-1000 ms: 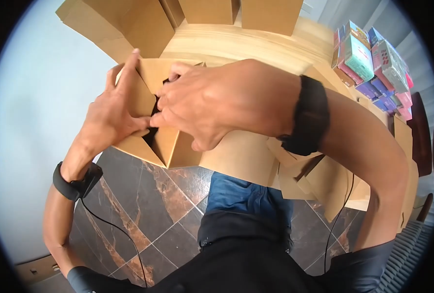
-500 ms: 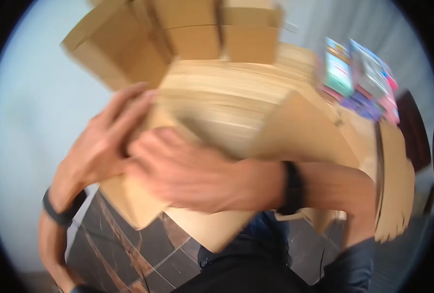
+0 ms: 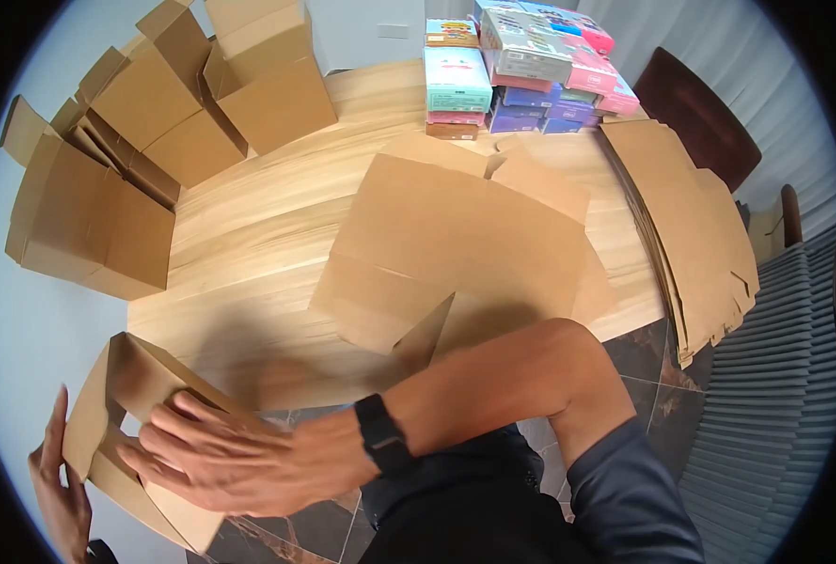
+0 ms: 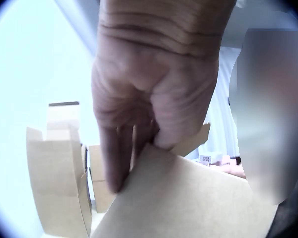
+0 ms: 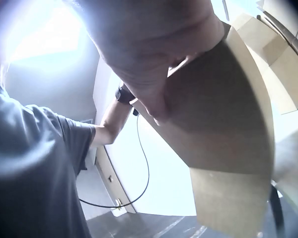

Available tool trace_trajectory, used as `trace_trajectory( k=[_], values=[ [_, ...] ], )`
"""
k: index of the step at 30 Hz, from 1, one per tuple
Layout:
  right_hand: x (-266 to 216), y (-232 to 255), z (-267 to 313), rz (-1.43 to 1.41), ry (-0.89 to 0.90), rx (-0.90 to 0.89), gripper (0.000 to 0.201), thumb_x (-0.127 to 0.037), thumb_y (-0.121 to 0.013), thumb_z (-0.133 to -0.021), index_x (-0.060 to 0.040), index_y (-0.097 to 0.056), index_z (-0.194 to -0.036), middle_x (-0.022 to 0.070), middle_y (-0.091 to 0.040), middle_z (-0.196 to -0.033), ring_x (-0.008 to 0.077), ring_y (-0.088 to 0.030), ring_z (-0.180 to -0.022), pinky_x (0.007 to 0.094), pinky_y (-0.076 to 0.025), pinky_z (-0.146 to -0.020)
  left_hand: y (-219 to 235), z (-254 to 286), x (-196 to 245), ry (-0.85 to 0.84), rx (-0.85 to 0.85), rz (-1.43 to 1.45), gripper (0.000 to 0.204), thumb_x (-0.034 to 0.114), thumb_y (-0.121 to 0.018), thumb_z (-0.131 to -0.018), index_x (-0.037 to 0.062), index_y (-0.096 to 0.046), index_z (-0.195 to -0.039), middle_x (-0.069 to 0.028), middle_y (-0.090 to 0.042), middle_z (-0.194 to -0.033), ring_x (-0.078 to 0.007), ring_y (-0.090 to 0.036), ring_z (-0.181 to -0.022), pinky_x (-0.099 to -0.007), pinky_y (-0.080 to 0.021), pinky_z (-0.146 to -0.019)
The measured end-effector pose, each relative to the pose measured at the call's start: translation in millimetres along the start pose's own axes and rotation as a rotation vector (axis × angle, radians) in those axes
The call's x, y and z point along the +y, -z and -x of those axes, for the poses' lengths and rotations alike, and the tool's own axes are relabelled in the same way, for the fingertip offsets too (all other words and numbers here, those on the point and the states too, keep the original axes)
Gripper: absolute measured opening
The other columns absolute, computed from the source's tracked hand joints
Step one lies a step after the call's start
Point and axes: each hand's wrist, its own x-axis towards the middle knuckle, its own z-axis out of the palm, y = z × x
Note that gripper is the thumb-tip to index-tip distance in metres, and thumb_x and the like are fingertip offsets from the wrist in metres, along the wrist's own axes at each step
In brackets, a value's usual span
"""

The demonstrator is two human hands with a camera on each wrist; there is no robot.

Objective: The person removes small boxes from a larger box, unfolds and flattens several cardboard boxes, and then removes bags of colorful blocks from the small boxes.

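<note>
Box's moved: a sec ago it sat up at the worktop (image 3: 249,254) edge w/ both hands at its flaps, now the open cardboard box (image 3: 122,428) hangs low at 7 o'clock, off the worktop, so folding looks done. Right hand (image 3: 216,456) lies spread across its side, left hand (image 3: 61,489) flat vs the far wall. Nothing visible inside; formed boxes (image 3: 89,216) at 10 o'clock, contents can't tell.

You swing the open cardboard box (image 3: 131,428) down off the counter (image 3: 268,254) to your lower left, both hands moving along with it.
</note>
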Motion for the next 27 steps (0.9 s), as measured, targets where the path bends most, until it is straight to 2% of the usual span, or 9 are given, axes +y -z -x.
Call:
trace_trajectory(
  k=[2,4,8,11,14,15,18,24,27],
  values=[
    [-14,8,7,0.09,0.015,-0.073,0.096,-0.038,-0.085,-0.065,0.0156,-0.049,-0.137,0.0308,-0.052,-0.123,0.0411,-0.046,-0.127,0.0555,-0.038,-0.104,-18,15,-53,-0.173,0.112,0.299,0.037,0.027,-0.057,-0.107,-0.0004,-0.067,-0.13,-0.0057,-0.072,-0.097,-0.0114,-0.059,-0.087,-0.0309,-0.047,-0.083],
    [-30,24,11,0.117,-0.035,-0.032,0.063,-0.031,-0.072,-0.075,0.0077,-0.06,-0.123,0.0193,-0.055,-0.115,0.034,-0.054,-0.111,0.0505,-0.045,-0.098,-37,30,-39,-0.041,0.178,0.411,0.038,0.036,-0.057,-0.109,0.0006,-0.069,-0.115,0.0019,-0.061,-0.084,-0.0092,-0.053,-0.082,-0.0273,-0.043,-0.08],
    [-63,6,17,0.088,-0.048,0.078,0.067,-0.034,-0.075,-0.074,0.0089,-0.062,-0.125,0.0205,-0.058,-0.116,0.0364,-0.055,-0.115,0.0515,-0.042,-0.102,-84,59,14,0.284,0.877,0.399,0.043,0.042,-0.051,-0.111,0.0011,-0.062,-0.122,-0.006,-0.059,-0.106,-0.014,-0.053,-0.1,-0.0309,-0.043,-0.091],
    [-74,3,17,0.03,-0.051,0.182,0.058,-0.031,-0.067,-0.083,0.0081,-0.062,-0.126,0.0196,-0.059,-0.116,0.0357,-0.055,-0.115,0.0512,-0.042,-0.103,-62,73,2,0.112,0.633,0.467,0.051,0.047,-0.051,-0.11,-0.0006,-0.058,-0.13,-0.0065,-0.059,-0.112,-0.0155,-0.055,-0.107,-0.0316,-0.042,-0.099],
    [-76,12,9,-0.051,-0.107,0.176,0.054,-0.029,-0.066,-0.085,0.006,-0.064,-0.125,0.0164,-0.061,-0.114,0.0346,-0.055,-0.115,0.0508,-0.042,-0.102,-60,68,-24,0.082,0.569,0.887,0.035,0.024,-0.056,-0.104,0.0003,-0.058,-0.13,-0.0205,-0.064,-0.131,-0.029,-0.062,-0.122,-0.0402,-0.048,-0.106],
    [-68,15,6,0.047,-0.041,0.147,0.045,-0.028,-0.063,-0.085,0.003,-0.065,-0.118,0.0132,-0.06,-0.111,0.0321,-0.056,-0.112,0.0496,-0.043,-0.102,-63,69,27,-0.244,0.444,1.037,0.026,0.03,-0.057,-0.105,0.005,-0.056,-0.115,-0.0193,-0.062,-0.136,-0.0261,-0.058,-0.127,-0.0404,-0.042,-0.111],
    [-54,6,-2,0.232,0.107,0.193,0.034,-0.027,-0.06,-0.087,-0.0006,-0.068,-0.107,0.0085,-0.061,-0.107,0.028,-0.058,-0.108,0.0478,-0.042,-0.104,-36,56,42,-0.143,0.35,0.509,0.034,0.036,-0.06,-0.103,0.0044,-0.055,-0.115,-0.0206,-0.056,-0.145,-0.0278,-0.057,-0.13,-0.0437,-0.038,-0.116],
    [-47,-2,-15,0.175,0.302,0.372,0.025,-0.027,-0.06,-0.084,-0.0051,-0.068,-0.093,0.0095,-0.064,-0.095,0.0273,-0.06,-0.1,0.0485,-0.04,-0.099,-62,38,-33,-0.459,0.494,0.803,0.026,0.023,-0.056,-0.107,0.0031,-0.055,-0.124,-0.0159,-0.059,-0.139,-0.0249,-0.054,-0.131,-0.0412,-0.039,-0.115],
    [-47,13,-38,0.056,0.479,0.477,0.016,-0.023,-0.065,-0.078,-0.0074,-0.066,-0.076,0.0081,-0.062,-0.085,0.0261,-0.06,-0.083,0.0444,-0.045,-0.081,-45,90,3,-0.28,0.722,0.916,0.038,0.021,-0.068,-0.101,-0.0007,-0.06,-0.13,-0.0152,-0.067,-0.128,-0.0214,-0.065,-0.106,-0.0348,-0.053,-0.089]
  ],
)
